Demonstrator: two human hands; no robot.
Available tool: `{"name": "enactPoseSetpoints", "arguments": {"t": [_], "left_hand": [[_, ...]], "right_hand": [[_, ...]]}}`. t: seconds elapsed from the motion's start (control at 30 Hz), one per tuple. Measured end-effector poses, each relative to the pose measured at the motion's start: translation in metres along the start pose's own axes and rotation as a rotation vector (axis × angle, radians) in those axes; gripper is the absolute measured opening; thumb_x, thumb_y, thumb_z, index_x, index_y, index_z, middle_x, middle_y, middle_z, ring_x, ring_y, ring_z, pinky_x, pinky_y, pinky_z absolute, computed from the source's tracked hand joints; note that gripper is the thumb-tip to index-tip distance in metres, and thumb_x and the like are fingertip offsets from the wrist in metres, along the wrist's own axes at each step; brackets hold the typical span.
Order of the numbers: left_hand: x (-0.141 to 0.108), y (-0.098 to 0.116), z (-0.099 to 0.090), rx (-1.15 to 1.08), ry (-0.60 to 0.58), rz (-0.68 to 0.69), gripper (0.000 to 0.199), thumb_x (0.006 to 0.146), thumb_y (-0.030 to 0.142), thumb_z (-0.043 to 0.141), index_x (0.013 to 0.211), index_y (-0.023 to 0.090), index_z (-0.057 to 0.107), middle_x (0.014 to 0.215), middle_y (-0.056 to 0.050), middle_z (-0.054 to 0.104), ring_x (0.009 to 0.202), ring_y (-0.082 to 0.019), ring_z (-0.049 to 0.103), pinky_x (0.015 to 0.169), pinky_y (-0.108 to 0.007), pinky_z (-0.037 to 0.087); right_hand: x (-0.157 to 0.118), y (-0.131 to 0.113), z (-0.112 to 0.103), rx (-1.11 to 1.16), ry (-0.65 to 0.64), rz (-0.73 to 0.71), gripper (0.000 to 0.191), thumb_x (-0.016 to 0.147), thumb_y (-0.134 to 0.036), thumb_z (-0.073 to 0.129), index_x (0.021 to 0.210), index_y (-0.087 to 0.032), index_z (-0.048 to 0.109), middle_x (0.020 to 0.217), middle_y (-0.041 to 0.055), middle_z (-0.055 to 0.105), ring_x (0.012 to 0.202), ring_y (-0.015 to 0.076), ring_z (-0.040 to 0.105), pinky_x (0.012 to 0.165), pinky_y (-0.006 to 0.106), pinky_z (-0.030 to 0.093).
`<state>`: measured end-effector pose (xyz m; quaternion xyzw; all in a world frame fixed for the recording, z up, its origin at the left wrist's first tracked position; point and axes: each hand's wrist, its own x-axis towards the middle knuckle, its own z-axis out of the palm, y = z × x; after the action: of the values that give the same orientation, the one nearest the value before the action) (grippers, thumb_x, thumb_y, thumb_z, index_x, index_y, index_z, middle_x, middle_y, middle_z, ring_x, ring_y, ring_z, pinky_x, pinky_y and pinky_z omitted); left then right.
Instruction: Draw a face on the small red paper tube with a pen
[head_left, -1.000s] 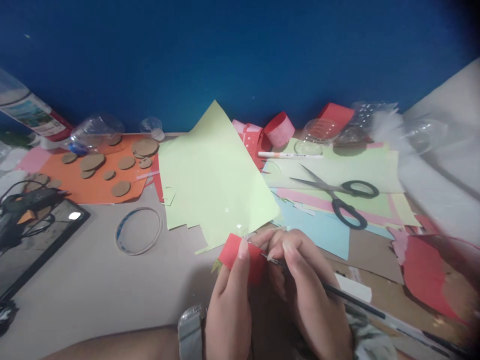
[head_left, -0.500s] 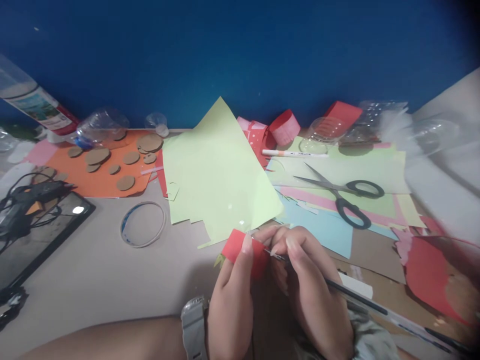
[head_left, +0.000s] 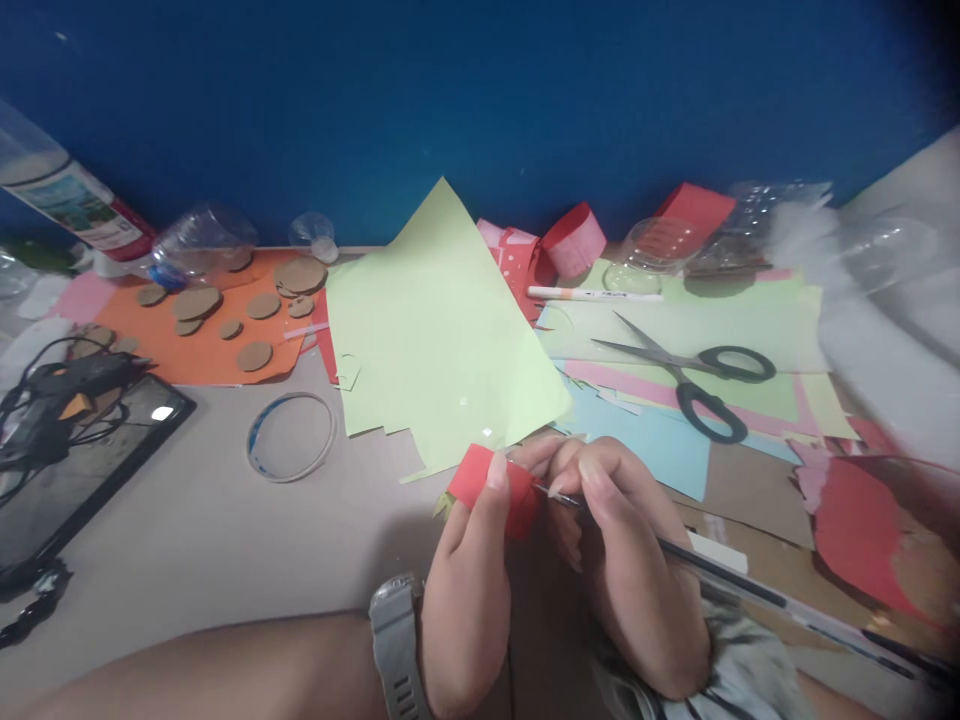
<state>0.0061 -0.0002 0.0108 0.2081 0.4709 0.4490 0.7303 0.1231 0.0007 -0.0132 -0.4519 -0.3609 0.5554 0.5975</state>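
Fingers [head_left: 498, 478] hold red paper [head_left: 470, 476] — apparently one pen [head_left: 742, 583].

Left hand [head_left: 469, 600] pinching red paper [head_left: 470, 478]; right hand [head_left: 641, 575] pointing slim tool [head_left: 564, 498] toward it; open scissors [head_left: 677, 362] lying beyond.

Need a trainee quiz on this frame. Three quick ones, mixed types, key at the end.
1. What does the left hand hold?
a) the white marker
b) a red piece
c) a cardboard disc

2. True or false: the scissors lie with their blades apart.

3. Fill in the blank: the grey watch is worn on the ____ wrist.

Key: 1 b; 2 true; 3 left.
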Motion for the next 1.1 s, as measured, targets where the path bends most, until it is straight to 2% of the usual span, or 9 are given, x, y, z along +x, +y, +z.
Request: {"name": "enactPoseSetpoints", "arguments": {"t": [0.17, 0.27, 0.37, 0.47, 0.57, 0.77, 0.9, 1.0, 1.1], "left_hand": [[0.0, -0.0022, -0.0002, -0.019, 0.036, -0.008, 0.044, 0.121, 0.058, 0.062, 0.116, 0.025, 0.091, 0.118, -0.01, 0.091, 0.137, -0.042, 0.076, 0.133, -0.06, 0.053], [-0.0005, -0.0026, -0.0005, -0.053, 0.022, -0.001, 0.042, 0.121, 0.056, 0.063, 0.111, 0.025, 0.09, 0.12, -0.011, 0.091, 0.138, -0.043, 0.076, 0.134, -0.061, 0.052], [-0.0009, -0.0018, -0.0015, -0.022, 0.065, -0.024, 0.04, 0.12, 0.058, 0.066, 0.11, 0.027, 0.09, 0.124, -0.01, 0.09, 0.14, -0.042, 0.075, 0.137, -0.059, 0.051], [-0.0008, -0.0012, -0.0018, -0.017, 0.07, -0.039, 0.04, 0.119, 0.061, 0.068, 0.108, 0.028, 0.089, 0.127, -0.01, 0.091, 0.141, -0.043, 0.075, 0.138, -0.06, 0.051], [-0.0005, -0.0021, -0.001, -0.036, 0.078, -0.028, 0.036, 0.12, 0.054, 0.067, 0.103, 0.028, 0.085, 0.125, -0.009, 0.091, 0.143, -0.042, 0.075, 0.14, -0.06, 0.049], [-0.0004, -0.0073, -0.0041, 0.005, 0.156, -0.055, 0.038, 0.117, 0.062, 0.071, 0.102, 0.029, 0.083, 0.122, -0.009, 0.09, 0.141, -0.044, 0.075, 0.138, -0.062, 0.053], [-0.0013, -0.0047, -0.0031, -0.017, 0.131, -0.035, 0.04, 0.115, 0.065, 0.074, 0.101, 0.029, 0.085, 0.121, -0.011, 0.091, 0.145, -0.045, 0.075, 0.136, -0.06, 0.057], [-0.0012, -0.0011, 0.0003, -0.025, 0.078, -0.018, 0.042, 0.118, 0.063, 0.069, 0.1, 0.028, 0.084, 0.114, -0.011, 0.09, 0.131, -0.042, 0.08, 0.131, -0.06, 0.059], [-0.0007, -0.0001, 0.0035, -0.071, 0.024, -0.03, 0.047, 0.12, 0.063, 0.064, 0.096, 0.026, 0.081, 0.093, -0.008, 0.082, 0.103, -0.035, 0.08, 0.114, -0.057, 0.065]], "right_hand": [[0.0024, -0.0019, 0.0016, -0.024, 0.031, -0.035, 0.047, 0.117, -0.058, 0.085, 0.084, -0.027, 0.074, 0.081, -0.0022, 0.062, 0.057, 0.0136, 0.044, 0.049, 0.03, 0.036], [0.0027, -0.0023, 0.0014, -0.039, 0.037, -0.043, 0.048, 0.117, -0.059, 0.085, 0.084, -0.027, 0.074, 0.079, -0.0027, 0.061, 0.056, 0.014, 0.044, 0.048, 0.03, 0.036], [0.0013, -0.002, 0.0013, -0.032, 0.038, -0.03, 0.046, 0.117, -0.058, 0.085, 0.084, -0.027, 0.075, 0.079, -0.0024, 0.061, 0.058, 0.0153, 0.045, 0.049, 0.031, 0.036], [-0.0002, -0.0017, 0.0019, 0.003, 0.027, -0.03, 0.045, 0.118, -0.057, 0.084, 0.085, -0.027, 0.076, 0.083, -0.0009, 0.066, 0.058, 0.0151, 0.043, 0.049, 0.031, 0.033], [-0.0008, -0.001, 0.0013, 0.01, 0.012, -0.027, 0.043, 0.119, -0.056, 0.083, 0.086, -0.028, 0.077, 0.09, 0.0008, 0.073, 0.058, 0.0151, 0.044, 0.05, 0.031, 0.034], [-0.0015, 0.0011, -0.005, -0.014, 0.009, -0.001, 0.043, 0.119, -0.056, 0.083, 0.087, -0.028, 0.078, 0.096, 0.0043, 0.08, 0.069, 0.0199, 0.058, 0.061, 0.034, 0.051], [-0.0022, -0.0012, -0.0033, -0.007, 0.037, 0.003, 0.044, 0.118, -0.055, 0.084, 0.084, -0.029, 0.076, 0.085, 0.0009, 0.071, 0.064, 0.0186, 0.051, 0.054, 0.032, 0.042], [-0.0017, -0.0033, 0.0016, -0.016, 0.051, -0.054, 0.044, 0.118, -0.052, 0.084, 0.082, -0.029, 0.077, 0.076, -0.0018, 0.058, 0.063, 0.0188, 0.046, 0.054, 0.032, 0.039], [-0.0021, -0.0019, 0.0044, -0.033, 0.063, -0.098, 0.043, 0.12, -0.05, 0.082, 0.083, -0.029, 0.076, 0.076, -0.0012, 0.056, 0.068, 0.0215, 0.051, 0.059, 0.035, 0.045]]}}
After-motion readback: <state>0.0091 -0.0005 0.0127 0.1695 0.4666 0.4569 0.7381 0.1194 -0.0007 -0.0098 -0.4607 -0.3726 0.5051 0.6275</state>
